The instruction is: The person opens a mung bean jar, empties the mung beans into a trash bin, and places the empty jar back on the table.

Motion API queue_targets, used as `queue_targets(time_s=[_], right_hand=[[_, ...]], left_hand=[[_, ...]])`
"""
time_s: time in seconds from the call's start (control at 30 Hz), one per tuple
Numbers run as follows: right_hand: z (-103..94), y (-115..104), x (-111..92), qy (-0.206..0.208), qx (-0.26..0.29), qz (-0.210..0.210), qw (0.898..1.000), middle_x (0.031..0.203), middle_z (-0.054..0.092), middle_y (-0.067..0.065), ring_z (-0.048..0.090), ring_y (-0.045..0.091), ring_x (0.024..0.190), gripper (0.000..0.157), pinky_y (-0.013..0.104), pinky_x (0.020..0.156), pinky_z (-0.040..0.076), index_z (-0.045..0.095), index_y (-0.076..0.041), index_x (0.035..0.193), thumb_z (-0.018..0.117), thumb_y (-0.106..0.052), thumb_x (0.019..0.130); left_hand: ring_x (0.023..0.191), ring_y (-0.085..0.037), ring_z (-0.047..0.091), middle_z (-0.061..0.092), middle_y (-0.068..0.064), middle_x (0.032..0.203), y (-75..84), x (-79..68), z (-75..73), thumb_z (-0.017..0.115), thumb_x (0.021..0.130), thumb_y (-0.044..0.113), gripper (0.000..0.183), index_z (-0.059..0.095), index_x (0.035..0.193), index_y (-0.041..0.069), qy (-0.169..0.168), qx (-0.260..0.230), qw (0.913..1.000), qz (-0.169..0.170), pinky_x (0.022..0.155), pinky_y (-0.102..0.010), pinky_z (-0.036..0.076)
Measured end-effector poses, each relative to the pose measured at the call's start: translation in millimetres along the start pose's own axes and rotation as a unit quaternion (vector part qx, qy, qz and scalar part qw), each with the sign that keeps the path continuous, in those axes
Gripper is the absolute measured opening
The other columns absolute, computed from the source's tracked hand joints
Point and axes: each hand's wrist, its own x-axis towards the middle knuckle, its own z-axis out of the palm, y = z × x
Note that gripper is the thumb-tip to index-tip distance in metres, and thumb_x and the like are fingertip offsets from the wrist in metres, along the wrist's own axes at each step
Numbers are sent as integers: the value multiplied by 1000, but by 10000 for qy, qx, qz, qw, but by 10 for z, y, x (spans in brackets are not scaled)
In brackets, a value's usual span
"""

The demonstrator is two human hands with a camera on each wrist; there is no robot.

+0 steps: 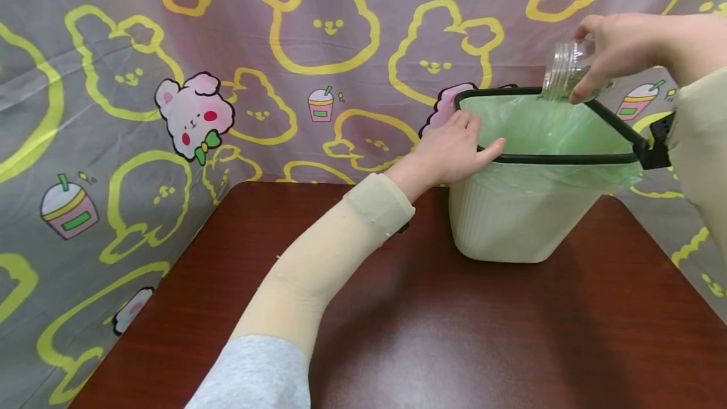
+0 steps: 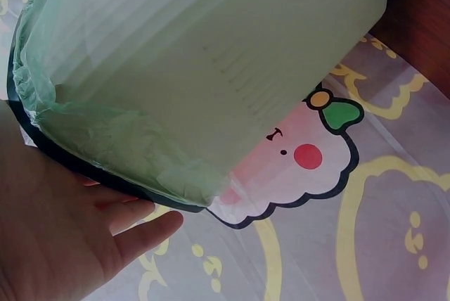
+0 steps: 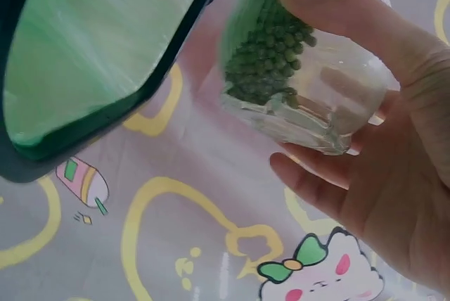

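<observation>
Grey-mauve fabric printed with yellow cartoon outlines hangs behind your glossy red-brown counter, where a ribbed cream plastic bin with a black rim and thin green liner stands. Your right hand grips a tilted clear jar of small green grains at the bin's far rim; your left hand rests straight-fingered against the near-left corner. Tipping too sharply could scatter grains outside.

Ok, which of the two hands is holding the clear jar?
The right hand, curled round the clear jar with small green pellets inside. The left hand has no jar; it is at the black rim of the bin.
</observation>
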Motion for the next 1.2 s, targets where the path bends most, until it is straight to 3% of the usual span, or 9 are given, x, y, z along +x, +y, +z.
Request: queue_targets(time_s=[0.13,0.47,0.83,1.03,1.2], right_hand=[[13,25,10,-166,31,42,9998,129,30,42,36,56,113,111,66,88,34,12,20,140,84,-33,75],[-1,36,25,-151,-1,29,9999,124,35,41,42,53,107,112,64,85,37,13,20,139,85,-35,74],[-8,-50,-69,179,-53,35,9998,126,33,43,39,56,109,102,65,86,36,16,21,137,82,-26,76],[-31,-33,-55,95,-191,15,9998,119,38,43,45,53,100,102,59,80,41,19,21,134,86,-25,72],[-22,-18,-57,69,-112,17,9999,120,36,43,44,53,101,102,62,81,41,17,22,135,85,-22,72]], left_hand=[[128,-7,32,39,5,131,2,5,5,12,98,64,69,41,139,17,0,-45,10000,-1,100,-26,35],[122,-7,36,41,6,122,6,3,5,12,98,63,67,45,132,17,38,-26,10000,-6,96,-26,37],[120,-7,38,41,5,120,10,7,18,13,98,62,66,45,132,16,68,-58,9999,51,97,-25,36],[123,-7,36,40,5,126,4,16,14,12,98,63,69,42,137,16,9,-68,10000,34,100,-25,34],[123,-7,35,40,5,125,6,24,14,13,98,63,68,42,137,16,10,-151,9999,53,99,-26,35]])
